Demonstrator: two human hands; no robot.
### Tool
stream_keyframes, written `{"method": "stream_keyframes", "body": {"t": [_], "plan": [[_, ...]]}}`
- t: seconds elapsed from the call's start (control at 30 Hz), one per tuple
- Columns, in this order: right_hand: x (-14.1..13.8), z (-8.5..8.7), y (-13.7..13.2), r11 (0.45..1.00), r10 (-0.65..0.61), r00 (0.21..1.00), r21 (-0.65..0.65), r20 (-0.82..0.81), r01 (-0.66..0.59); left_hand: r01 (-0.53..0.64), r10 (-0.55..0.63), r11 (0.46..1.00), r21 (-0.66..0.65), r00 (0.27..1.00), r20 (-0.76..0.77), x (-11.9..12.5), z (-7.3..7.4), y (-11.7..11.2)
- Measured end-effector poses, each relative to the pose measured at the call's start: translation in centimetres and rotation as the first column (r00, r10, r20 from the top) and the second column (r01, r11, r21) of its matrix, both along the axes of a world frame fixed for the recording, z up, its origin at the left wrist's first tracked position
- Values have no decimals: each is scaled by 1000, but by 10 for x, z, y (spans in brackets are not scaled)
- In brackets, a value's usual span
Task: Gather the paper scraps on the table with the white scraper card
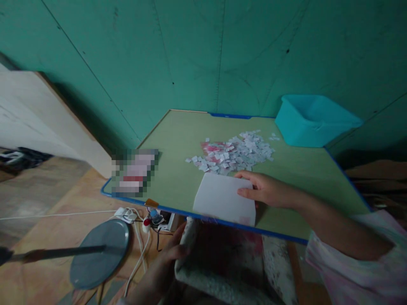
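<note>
Head view: my right hand (259, 188) pinches the white card (221, 197), best kept flat; left hand (170, 258), lower, grips a stained rim (205, 279).

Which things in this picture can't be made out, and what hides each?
All in the head view:
Pixelated item: coarse blocks hide what it is.
Teal bin: its near wall hides the bottom.
Right hand: some fingers hidden behind the white object.
Left hand: fingertips hidden at the stained pale item.
Pink sheet: partly covered by white pieces.
</note>
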State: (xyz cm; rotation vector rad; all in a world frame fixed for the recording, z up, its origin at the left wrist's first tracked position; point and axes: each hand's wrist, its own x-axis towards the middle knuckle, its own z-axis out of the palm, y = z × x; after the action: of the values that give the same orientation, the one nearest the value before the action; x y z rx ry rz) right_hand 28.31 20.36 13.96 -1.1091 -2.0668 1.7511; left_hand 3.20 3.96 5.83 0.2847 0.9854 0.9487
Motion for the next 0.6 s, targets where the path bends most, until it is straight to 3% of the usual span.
{"method": "stream_keyframes", "body": {"t": [0.33, 0.6], "plan": [[-4, 3, -8, 989, 20, 1000, 145, 16, -22, -38, 31, 997, -65, 994, -103, 4, 2, 5], [-9, 12, -22, 962, 66, 990, 254, 123, -96, -24, 22, 999, 23, 995, 93, 2, -1, 4]]}}
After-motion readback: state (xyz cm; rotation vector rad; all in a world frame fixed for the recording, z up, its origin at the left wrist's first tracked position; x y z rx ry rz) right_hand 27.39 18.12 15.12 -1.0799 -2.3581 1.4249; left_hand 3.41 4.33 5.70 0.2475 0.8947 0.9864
